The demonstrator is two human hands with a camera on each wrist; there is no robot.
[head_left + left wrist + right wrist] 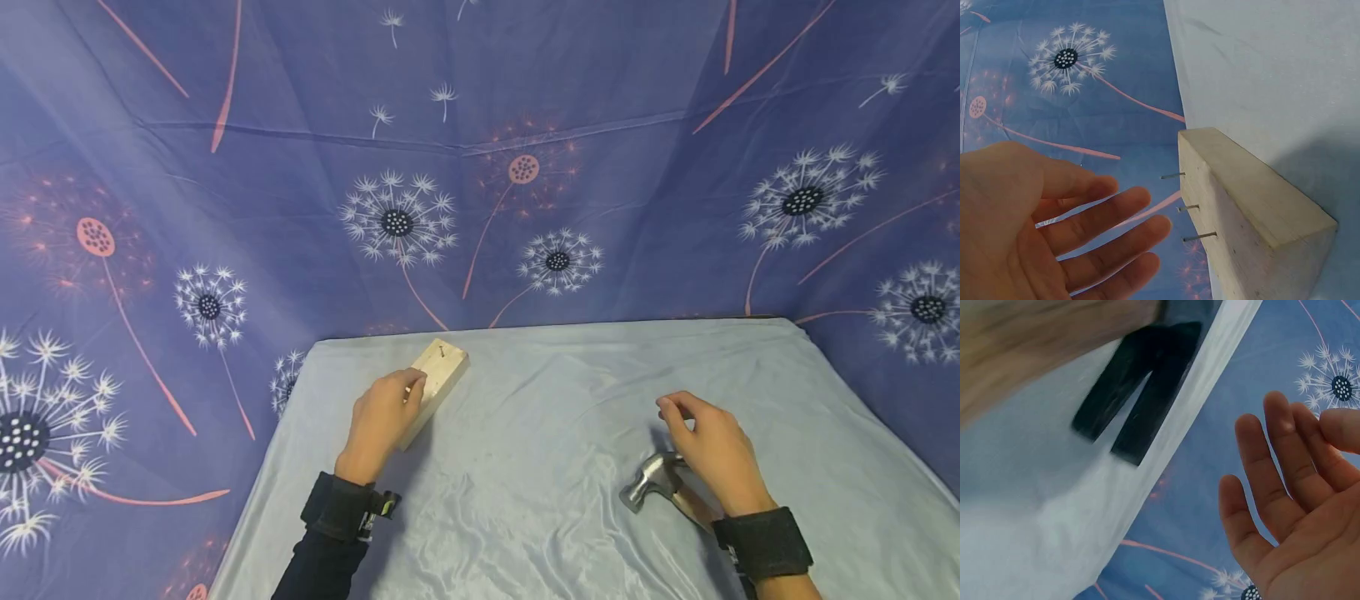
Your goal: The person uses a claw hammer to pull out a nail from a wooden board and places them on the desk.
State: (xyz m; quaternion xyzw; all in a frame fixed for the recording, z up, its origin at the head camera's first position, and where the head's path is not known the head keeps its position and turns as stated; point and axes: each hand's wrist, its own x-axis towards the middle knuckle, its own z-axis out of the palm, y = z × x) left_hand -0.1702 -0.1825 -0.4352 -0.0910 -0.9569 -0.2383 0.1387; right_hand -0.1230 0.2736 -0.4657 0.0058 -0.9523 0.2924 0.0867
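Observation:
A pale wooden block lies at the left of the cloth-covered table. Three nails stick out of its face in the left wrist view. My left hand hovers over the near part of the block, fingers loosely bent and holding nothing; the left wrist view shows a gap between fingers and nails. On the right lies a claw hammer with a metal head and a brown handle. Above it is my right hand, relaxed and apart from the handle. The hammer's dark split claw fills the upper right wrist view.
A light, wrinkled satin cloth covers the table. Blue fabric printed with dandelions hangs behind and on both sides. Black bands wrap both wrists.

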